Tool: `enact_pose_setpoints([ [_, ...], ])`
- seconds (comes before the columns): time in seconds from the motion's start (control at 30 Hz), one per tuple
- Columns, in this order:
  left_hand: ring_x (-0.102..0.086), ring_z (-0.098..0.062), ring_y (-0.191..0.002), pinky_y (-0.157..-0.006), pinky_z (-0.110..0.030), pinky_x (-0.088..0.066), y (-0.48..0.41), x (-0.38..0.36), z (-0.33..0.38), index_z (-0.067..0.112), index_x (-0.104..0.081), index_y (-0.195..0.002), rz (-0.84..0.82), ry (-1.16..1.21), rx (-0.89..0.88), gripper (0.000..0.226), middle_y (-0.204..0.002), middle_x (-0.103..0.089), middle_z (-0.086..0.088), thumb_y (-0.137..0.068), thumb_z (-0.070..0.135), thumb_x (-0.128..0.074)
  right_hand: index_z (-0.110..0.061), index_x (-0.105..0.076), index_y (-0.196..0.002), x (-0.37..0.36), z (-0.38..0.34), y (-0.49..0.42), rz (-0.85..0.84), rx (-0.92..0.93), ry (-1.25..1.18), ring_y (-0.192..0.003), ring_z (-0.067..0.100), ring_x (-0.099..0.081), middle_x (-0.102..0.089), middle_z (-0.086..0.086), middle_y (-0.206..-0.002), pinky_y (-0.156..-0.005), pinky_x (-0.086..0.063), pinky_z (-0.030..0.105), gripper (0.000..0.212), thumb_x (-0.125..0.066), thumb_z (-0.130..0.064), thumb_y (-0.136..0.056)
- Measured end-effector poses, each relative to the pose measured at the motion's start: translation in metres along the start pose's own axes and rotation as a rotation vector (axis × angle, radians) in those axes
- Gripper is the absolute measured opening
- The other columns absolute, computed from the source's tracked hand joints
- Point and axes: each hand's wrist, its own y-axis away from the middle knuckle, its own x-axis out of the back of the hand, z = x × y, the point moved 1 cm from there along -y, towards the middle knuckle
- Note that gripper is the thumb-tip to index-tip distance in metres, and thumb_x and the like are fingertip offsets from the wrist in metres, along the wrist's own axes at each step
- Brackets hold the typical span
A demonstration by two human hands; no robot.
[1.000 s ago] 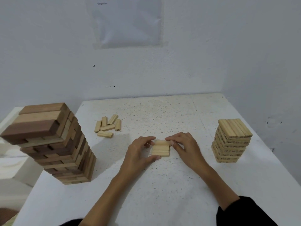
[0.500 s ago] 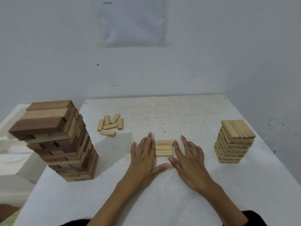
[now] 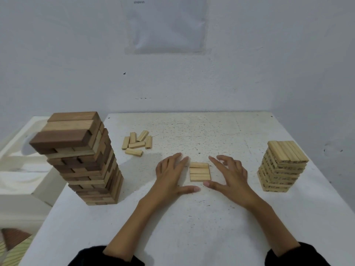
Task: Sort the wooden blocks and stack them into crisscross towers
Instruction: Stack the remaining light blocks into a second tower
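Three small pale blocks (image 3: pixel 199 172) lie side by side as a flat square layer on the white table (image 3: pixel 192 223). My left hand (image 3: pixel 172 176) rests flat just left of the layer, fingers straight, thumb reaching under its near edge. My right hand (image 3: pixel 227 174) lies to the right of the layer, fingers spread and slightly lifted, thumb tip near the layer's front right corner. Neither hand holds a block. Several loose small blocks (image 3: pixel 136 143) lie in a heap further back on the left.
A tall crisscross tower of large brown and tan blocks (image 3: pixel 82 160) stands at the table's left edge. A shorter tower of small pale blocks (image 3: pixel 281 167) stands near the right edge. A white wall rises behind the table; white furniture (image 3: pixel 21 169) sits to the left.
Both hands let go of the small blocks, flattened beside the three-block layer, then drew slightly apart from it. The layer stays in place.
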Motion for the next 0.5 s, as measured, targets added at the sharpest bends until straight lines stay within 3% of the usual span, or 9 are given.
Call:
enact_pose_setpoints([
  [0.1, -0.012, -0.01, -0.137, -0.101, -0.017, -0.001, -0.003, -0.001, -0.001, 0.033, -0.038, -0.14, 0.059, 0.048, -0.023, 0.095, -0.15, -0.025, 0.006, -0.058, 0.08, -0.045, -0.046, -0.043, -0.13, 0.004, 0.003, -0.007, 0.033, 0.048, -0.055, -0.115, 0.002, -0.023, -0.03, -0.014, -0.136, -0.091, -0.01, 0.02, 0.095, -0.033, -0.09, -0.047],
  [0.2, -0.023, -0.008, -0.13, -0.098, -0.02, -0.009, -0.006, 0.001, -0.004, 0.031, -0.054, -0.128, 0.132, 0.101, -0.025, 0.073, -0.139, -0.039, 0.01, -0.065, 0.068, -0.055, -0.048, -0.053, -0.118, 0.007, 0.005, -0.012, 0.044, 0.108, -0.109, -0.108, -0.001, -0.025, -0.036, -0.018, -0.125, -0.091, -0.013, 0.023, 0.077, -0.044, -0.083, -0.05],
  [0.33, -0.022, 0.007, -0.119, -0.097, -0.023, -0.017, -0.005, 0.005, -0.006, 0.03, -0.061, -0.119, 0.142, 0.124, -0.117, 0.07, -0.125, -0.042, 0.019, -0.064, 0.072, -0.053, -0.049, -0.054, -0.11, 0.009, 0.006, -0.013, 0.03, 0.175, -0.129, -0.109, -0.001, -0.025, -0.04, -0.02, -0.121, -0.095, -0.02, 0.03, 0.064, -0.052, -0.078, -0.054],
  [0.5, -0.025, 0.003, -0.119, -0.1, -0.028, -0.021, 0.0, 0.011, -0.003, 0.026, -0.064, -0.111, 0.18, 0.126, -0.218, 0.061, -0.125, -0.048, 0.014, -0.067, 0.068, -0.059, -0.047, -0.055, -0.105, 0.013, 0.004, -0.006, 0.044, 0.237, -0.194, -0.114, 0.001, -0.027, -0.041, -0.02, -0.123, -0.1, -0.029, 0.034, 0.052, -0.061, -0.068, -0.058],
])
